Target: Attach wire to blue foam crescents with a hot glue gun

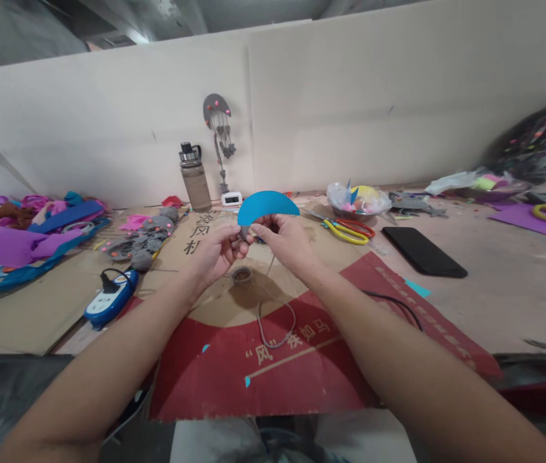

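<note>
Pale panels rose behind a cluttered counter, whose front edge was covered at its middle by a flattened red-and-brown cardboard sheet, probably laid to shield the top. Above this sheet, a blue curved piece was held up, rounded edge uppermost, between a person's two bare hands. In the grip of the left hand, a small grey piece was pinched at the blue piece's lower left tip; whether the two were joined could not be told. In the grip of the right hand, the blue piece's lower edge was clamped between thumb and fingers, seemingly so that it was kept steady with its broad face uncovered. Below the hands, a small round item and a looped cord were seen against the cardboard, apparently kept within reach. Towards the back edge, a bottle was stood upright; to its right, yellow-handled scissors and a black phone were laid. Near the back left corner, coloured scraps were heaped.
</note>
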The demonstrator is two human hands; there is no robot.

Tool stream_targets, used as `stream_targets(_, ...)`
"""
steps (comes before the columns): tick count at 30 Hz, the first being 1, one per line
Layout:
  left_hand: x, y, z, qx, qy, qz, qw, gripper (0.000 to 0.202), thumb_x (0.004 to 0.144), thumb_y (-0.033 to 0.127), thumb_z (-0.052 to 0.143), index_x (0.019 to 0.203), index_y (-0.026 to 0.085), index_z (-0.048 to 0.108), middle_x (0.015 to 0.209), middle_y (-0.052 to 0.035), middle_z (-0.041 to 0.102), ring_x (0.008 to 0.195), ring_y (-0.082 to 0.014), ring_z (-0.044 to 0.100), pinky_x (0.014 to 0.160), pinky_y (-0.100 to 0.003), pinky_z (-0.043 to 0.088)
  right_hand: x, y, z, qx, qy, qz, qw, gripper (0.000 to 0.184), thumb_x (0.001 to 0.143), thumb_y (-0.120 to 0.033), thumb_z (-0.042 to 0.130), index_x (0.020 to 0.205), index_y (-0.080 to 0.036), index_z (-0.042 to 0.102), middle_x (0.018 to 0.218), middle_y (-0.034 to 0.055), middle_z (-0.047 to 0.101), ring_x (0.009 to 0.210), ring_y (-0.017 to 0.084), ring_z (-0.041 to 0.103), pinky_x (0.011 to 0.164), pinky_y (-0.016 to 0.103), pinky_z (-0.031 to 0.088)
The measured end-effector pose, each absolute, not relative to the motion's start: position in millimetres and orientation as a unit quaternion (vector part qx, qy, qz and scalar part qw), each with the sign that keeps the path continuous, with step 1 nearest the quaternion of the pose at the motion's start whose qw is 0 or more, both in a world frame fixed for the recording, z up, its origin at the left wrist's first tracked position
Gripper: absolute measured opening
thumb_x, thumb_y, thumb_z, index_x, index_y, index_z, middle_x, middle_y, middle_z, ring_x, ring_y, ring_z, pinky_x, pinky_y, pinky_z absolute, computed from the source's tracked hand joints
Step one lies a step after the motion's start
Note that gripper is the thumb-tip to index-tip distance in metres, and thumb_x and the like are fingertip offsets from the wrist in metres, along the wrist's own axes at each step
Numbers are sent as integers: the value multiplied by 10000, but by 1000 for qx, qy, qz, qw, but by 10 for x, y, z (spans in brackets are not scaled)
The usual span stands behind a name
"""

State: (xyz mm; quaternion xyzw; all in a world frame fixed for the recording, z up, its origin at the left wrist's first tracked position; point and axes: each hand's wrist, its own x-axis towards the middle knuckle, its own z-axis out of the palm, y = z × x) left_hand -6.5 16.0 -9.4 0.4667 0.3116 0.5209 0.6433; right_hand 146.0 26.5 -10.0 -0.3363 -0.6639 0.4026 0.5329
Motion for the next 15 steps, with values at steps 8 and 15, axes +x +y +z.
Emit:
stream_targets(8, -107, 151, -95, 428, 323, 460, 708, 115, 770, 186, 551, 730, 96, 612, 608, -33, 591, 378, -22, 423, 385, -143, 379, 1492, 277, -117, -284, -670, 463, 507, 87, 768, -312, 601, 767, -233, 567, 621, -43, 453, 572, 101, 407, 557, 261, 328)
stream_targets(15, -40, 115, -123, 531, 343, 460, 624, 88, 738, 211, 608, 747, 134, 567, 689, -44, 643, 448, -50, 516, 362, -141, 331, 1522, 312, -115, -270, -663, 499, 488, 161, 724, -232, 629, 863, -227, 549, 611, -61, 448, 572, 98, 464, 568, 254, 365)
